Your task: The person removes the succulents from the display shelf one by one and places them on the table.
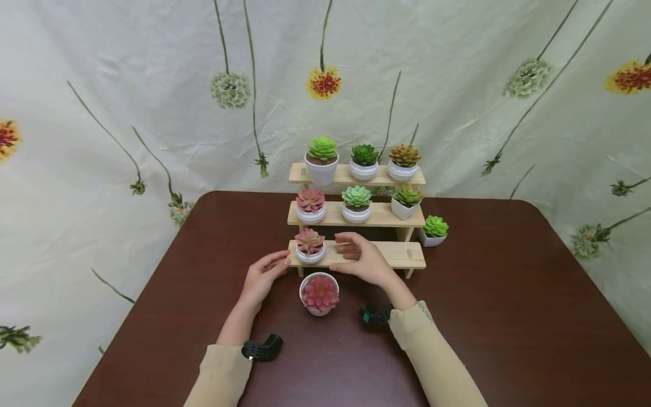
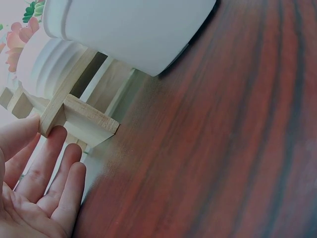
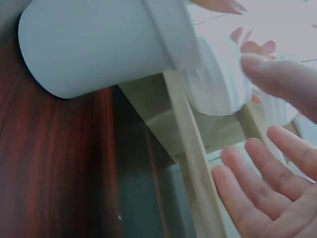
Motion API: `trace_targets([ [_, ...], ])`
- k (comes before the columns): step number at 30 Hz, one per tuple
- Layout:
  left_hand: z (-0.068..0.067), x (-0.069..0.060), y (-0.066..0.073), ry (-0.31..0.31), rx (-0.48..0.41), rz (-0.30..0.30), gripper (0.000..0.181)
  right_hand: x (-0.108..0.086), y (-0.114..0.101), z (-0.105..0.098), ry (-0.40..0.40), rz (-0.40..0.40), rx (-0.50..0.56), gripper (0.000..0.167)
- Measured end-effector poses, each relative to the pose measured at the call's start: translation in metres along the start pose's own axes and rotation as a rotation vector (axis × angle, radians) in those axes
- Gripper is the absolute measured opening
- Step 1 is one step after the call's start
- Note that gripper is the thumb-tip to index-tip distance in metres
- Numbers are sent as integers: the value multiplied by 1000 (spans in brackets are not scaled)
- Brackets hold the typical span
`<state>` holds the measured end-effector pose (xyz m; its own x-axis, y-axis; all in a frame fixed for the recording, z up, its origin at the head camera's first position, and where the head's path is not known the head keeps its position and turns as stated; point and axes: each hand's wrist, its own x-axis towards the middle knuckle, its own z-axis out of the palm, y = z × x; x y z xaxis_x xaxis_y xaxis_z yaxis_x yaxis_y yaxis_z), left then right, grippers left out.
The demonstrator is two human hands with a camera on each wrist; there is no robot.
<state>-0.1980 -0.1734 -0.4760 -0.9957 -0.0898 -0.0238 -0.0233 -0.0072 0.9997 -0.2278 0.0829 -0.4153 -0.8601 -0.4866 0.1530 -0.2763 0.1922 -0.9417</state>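
Legible text: none in the head, left wrist or right wrist view. A small dark marking [image 1: 425,312] is located on the cuff of the right sleeve [image 1: 434,356]; it is too small to read, and lettering cannot be distinguished from pattern. A teal patch [image 1: 365,317] on the black right wristband [image 1: 378,315] is likewise too small to check for print

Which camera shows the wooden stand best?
The head view, because the wooden stand appears there with all three tiers. The left wrist view shows one end close up, and the right wrist view a slanting part; in both, a white pot hides some of it.
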Motion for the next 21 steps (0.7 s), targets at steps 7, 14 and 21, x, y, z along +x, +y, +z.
trace_targets([
  [7, 1, 0, 0, -3, 8, 2, 33, 15, 11, 4, -31, 13, 8, 64],
  [14, 0, 0, 0, -2, 10, 3, 34, 27, 8, 7, -99, 11, -15, 66],
  [21, 0, 0, 0, -5, 6, 12, 34, 36, 3, 13, -129, 26, -76, 68],
])
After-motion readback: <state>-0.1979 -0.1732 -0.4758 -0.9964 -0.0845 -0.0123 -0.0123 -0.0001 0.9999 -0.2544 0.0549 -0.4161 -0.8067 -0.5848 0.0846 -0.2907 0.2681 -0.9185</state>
